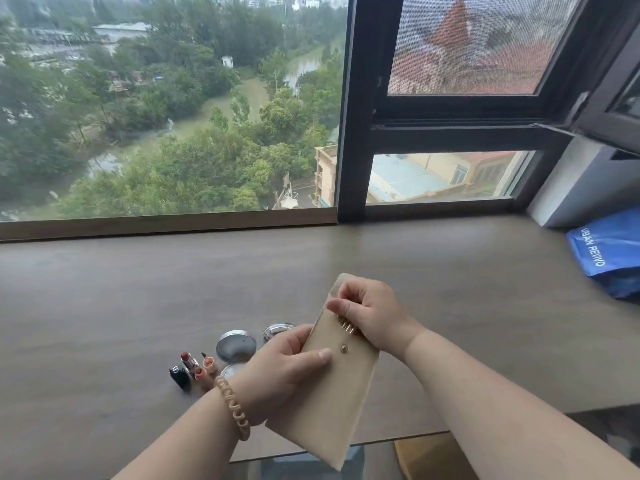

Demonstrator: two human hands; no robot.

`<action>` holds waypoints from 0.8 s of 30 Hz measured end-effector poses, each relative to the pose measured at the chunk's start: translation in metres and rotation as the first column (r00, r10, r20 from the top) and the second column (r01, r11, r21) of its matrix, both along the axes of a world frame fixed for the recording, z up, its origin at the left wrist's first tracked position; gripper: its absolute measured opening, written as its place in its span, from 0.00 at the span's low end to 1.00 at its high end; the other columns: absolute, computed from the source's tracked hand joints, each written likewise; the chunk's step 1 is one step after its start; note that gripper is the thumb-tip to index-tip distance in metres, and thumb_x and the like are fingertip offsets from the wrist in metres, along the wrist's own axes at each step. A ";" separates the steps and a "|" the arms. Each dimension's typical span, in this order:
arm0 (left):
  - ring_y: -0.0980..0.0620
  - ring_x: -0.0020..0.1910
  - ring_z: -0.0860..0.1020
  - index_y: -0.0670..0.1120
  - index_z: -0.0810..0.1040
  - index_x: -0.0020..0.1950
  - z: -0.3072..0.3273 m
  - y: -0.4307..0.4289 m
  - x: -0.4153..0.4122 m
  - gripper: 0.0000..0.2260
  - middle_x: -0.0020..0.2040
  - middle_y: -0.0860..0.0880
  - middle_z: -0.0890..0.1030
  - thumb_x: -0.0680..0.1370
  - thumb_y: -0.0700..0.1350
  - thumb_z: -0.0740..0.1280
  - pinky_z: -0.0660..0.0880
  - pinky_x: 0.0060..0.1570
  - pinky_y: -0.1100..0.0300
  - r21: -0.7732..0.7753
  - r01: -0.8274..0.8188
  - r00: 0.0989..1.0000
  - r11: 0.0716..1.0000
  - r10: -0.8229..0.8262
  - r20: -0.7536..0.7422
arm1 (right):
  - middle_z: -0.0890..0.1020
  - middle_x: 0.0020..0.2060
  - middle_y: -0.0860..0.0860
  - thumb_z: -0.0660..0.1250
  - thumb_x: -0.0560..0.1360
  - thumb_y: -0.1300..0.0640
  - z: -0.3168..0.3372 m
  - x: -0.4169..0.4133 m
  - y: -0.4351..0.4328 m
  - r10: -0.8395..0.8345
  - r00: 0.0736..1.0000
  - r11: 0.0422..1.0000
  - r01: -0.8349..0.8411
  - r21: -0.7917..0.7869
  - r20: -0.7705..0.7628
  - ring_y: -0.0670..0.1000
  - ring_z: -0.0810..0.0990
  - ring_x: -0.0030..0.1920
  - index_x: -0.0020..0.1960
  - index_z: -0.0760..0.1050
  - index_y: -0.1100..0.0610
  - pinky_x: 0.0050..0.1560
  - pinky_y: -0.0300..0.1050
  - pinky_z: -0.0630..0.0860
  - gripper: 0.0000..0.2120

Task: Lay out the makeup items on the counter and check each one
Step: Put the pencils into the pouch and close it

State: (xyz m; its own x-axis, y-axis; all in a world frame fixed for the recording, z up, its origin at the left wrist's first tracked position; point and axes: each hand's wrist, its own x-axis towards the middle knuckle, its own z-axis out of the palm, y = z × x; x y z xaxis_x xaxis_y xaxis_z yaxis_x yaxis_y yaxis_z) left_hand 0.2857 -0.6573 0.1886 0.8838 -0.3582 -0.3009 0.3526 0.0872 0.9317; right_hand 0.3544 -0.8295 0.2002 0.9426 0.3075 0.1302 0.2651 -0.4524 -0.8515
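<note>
Beige pouch (332, 393) over counter's (138, 289) near edge, long axis running away, mouth at far end. Left hand (280, 365) grips its middle; right hand (370, 313), nearer the mouth, pinches rose-gold tips (346, 327) there.

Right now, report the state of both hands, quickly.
Left hand: grips the flat beige fabric pouch by its edge.
Right hand: pinches thin rose-gold metal pieces at the pouch's open top.
</note>
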 end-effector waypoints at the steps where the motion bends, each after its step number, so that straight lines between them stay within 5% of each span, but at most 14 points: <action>1: 0.41 0.50 0.79 0.42 0.78 0.57 -0.002 0.001 0.000 0.16 0.55 0.35 0.80 0.70 0.43 0.70 0.75 0.54 0.44 -0.026 -0.017 1.000 1.000 0.017 -0.007 | 0.75 0.24 0.39 0.71 0.72 0.57 -0.001 0.001 -0.002 0.005 0.999 1.000 -0.004 0.025 -0.037 0.38 0.71 0.27 0.31 0.70 0.52 0.31 0.31 0.66 0.15; 5: 0.30 0.57 0.75 0.43 0.80 0.54 -0.003 0.004 -0.003 0.15 0.58 0.31 0.77 0.69 0.44 0.72 0.69 0.60 0.34 -0.111 -0.048 0.999 0.993 0.045 -0.028 | 0.75 0.26 0.47 0.72 0.72 0.58 0.001 0.008 -0.013 -0.017 0.993 0.996 0.027 0.083 -0.119 0.45 0.73 0.29 0.31 0.71 0.53 0.33 0.40 0.70 0.14; 10: 0.26 0.59 0.72 0.41 0.78 0.57 0.000 0.004 0.000 0.19 0.59 0.29 0.76 0.68 0.43 0.73 0.65 0.61 0.29 -0.130 -0.059 0.996 0.990 0.049 -0.075 | 0.77 0.27 0.50 0.71 0.72 0.60 0.016 0.021 -0.026 0.009 0.989 0.996 0.005 0.093 -0.145 0.41 0.73 0.26 0.32 0.73 0.57 0.31 0.34 0.70 0.11; 16: 0.22 0.59 0.69 0.38 0.77 0.57 0.005 0.002 0.006 0.18 0.60 0.27 0.73 0.68 0.37 0.71 0.63 0.61 0.28 -0.153 0.002 0.996 0.988 -0.014 -0.083 | 0.76 0.27 0.48 0.72 0.71 0.57 0.020 0.031 -0.026 0.063 0.983 0.997 -0.054 0.053 -0.172 0.45 0.73 0.29 0.32 0.73 0.54 0.33 0.38 0.71 0.12; 21: 0.34 0.50 0.78 0.38 0.75 0.59 0.008 -0.005 0.007 0.20 0.53 0.32 0.78 0.67 0.35 0.71 0.76 0.53 0.40 -0.142 0.079 0.991 0.987 -0.092 -0.092 | 0.76 0.28 0.50 0.72 0.71 0.55 0.016 0.030 -0.018 0.083 0.980 0.996 -0.077 0.044 -0.180 0.45 0.73 0.29 0.33 0.73 0.55 0.33 0.40 0.72 0.12; 24: 0.41 0.43 0.81 0.38 0.76 0.58 0.009 -0.009 0.009 0.19 0.49 0.36 0.81 0.67 0.33 0.69 0.79 0.45 0.48 -0.169 0.100 0.986 0.981 -0.121 -0.117 | 0.77 0.31 0.53 0.71 0.68 0.43 0.016 0.029 -0.020 0.038 0.990 0.998 -0.032 0.050 -0.137 0.48 0.74 0.32 0.37 0.74 0.56 0.37 0.44 0.71 0.16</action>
